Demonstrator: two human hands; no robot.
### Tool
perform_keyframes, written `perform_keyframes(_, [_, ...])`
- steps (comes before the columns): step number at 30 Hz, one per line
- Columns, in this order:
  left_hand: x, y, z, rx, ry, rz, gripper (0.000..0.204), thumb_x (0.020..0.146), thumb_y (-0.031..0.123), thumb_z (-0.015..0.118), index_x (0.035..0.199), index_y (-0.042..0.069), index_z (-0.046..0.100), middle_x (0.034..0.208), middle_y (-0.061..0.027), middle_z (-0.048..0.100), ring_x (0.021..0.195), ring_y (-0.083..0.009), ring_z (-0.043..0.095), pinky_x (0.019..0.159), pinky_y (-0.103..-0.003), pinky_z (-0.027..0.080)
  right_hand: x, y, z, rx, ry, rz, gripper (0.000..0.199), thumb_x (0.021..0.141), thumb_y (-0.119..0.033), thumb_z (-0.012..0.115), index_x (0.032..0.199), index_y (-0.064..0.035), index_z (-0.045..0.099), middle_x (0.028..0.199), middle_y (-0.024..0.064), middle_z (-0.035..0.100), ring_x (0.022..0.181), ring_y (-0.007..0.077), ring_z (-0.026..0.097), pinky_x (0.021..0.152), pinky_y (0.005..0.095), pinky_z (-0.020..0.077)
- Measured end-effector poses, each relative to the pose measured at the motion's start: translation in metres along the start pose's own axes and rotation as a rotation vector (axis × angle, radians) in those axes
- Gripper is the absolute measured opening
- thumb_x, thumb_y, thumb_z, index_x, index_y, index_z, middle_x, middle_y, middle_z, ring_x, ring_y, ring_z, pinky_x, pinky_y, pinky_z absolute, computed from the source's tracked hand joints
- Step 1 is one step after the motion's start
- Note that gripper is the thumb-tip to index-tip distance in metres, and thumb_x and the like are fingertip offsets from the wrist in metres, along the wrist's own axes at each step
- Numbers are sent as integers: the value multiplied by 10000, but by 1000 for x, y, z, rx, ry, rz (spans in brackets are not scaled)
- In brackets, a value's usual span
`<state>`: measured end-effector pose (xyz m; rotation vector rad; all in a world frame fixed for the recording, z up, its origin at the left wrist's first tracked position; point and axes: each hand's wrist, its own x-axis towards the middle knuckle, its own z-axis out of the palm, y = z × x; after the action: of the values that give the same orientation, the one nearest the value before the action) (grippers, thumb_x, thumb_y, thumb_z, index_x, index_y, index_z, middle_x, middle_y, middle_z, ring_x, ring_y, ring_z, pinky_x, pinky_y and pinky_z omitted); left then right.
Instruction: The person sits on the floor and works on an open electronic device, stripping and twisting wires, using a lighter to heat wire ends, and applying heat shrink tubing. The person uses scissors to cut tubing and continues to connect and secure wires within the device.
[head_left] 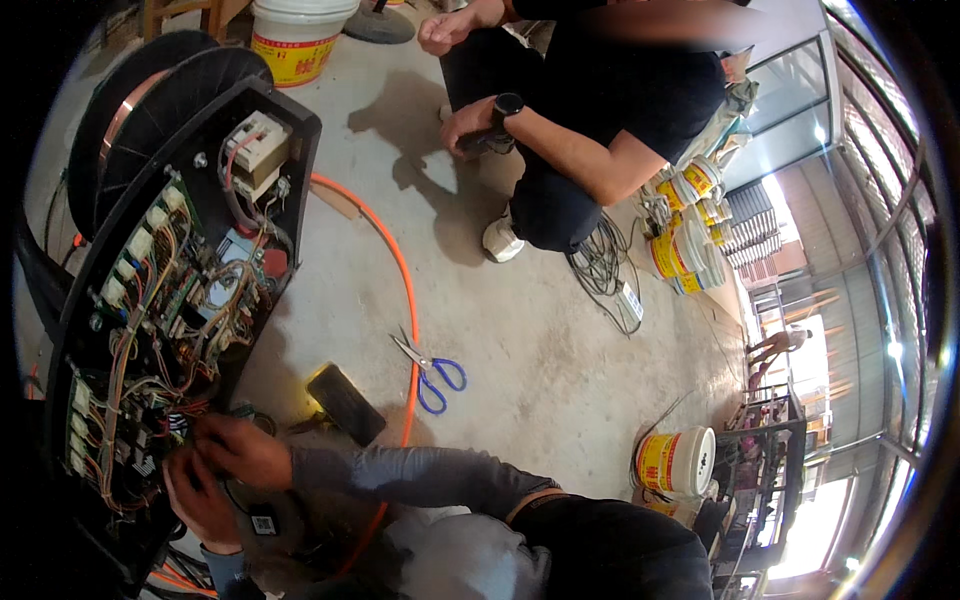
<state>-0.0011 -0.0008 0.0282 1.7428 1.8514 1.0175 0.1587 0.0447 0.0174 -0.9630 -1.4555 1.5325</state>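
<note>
An open black machine housing [305,150] at the left holds circuit boards, bundles of coloured wires and white connectors [128,270]. At its near end my right hand [248,453], in a grey sleeve, reaches over the wiring with fingers closed. Just below it my left hand [200,503] is closed too, its fingertips close to the right hand's. What the fingers of either hand hold is hidden. A small black box with a white label [263,522] lies beside my left hand. Right of my hands, a dark phone-like slab [345,403] lies on the floor with a yellow glow at its edge.
Blue-handled scissors [430,372] lie across an orange hose [402,270] on the concrete floor. Another person [610,100] in black crouches opposite. A reel with copper-coloured wire [130,105] stands behind the housing. Buckets [675,460] and a coiled cable [600,265] sit at the right.
</note>
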Motion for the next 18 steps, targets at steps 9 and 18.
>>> perform_keyframes(9, [-2, -4, -2, 102, -21, -25, 307, 1138, 288, 429, 1304, 89, 593, 1202, -150, 608, 1011, -352, 645, 805, -527, 598, 6, 19, 3, 400, -70, 100, 211, 1078, -205, 562, 1200, -33, 556, 1049, 31, 599, 957, 114, 561, 814, 334, 511])
perform_keyframes(18, [0, 2, -7, -73, 32, -129, 311, 1110, 289, 510, 1201, 32, 659, 1126, -182, 648, 994, -376, 650, 814, -488, 534, 1, 33, 15, 361, -91, 99, 301, 1091, -249, 561, 1341, -83, 560, 1153, 133, 641, 1051, 269, 629, 949, 491, 548])
